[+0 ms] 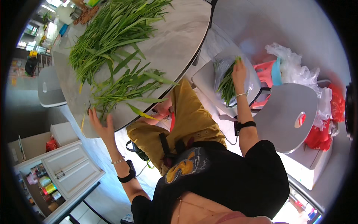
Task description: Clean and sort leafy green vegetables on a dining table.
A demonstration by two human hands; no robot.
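My left hand (103, 126) is at the near edge of the grey table (184, 36), fingers apart, beside a small loose pile of leafy green stems (125, 91). A few yellowed leaves lie among them. Beyond that pile spreads a much larger heap of long-leaved greens (112, 42). Off to the right, my right hand (239, 73) is closed around a bunch of the same greens (227, 84). That bunch is over a clear plastic bag (251, 85) on a chair seat (204, 77). My fingers and palm partly hide the stems.
A grey chair backrest (291, 117) stands by my right arm. Behind it are a pink plastic stool (264, 71), crumpled clear bags (296, 67) and red bags (318, 137). Another grey chair (50, 86) is left of the table. A white cabinet (72, 170) stands at lower left.
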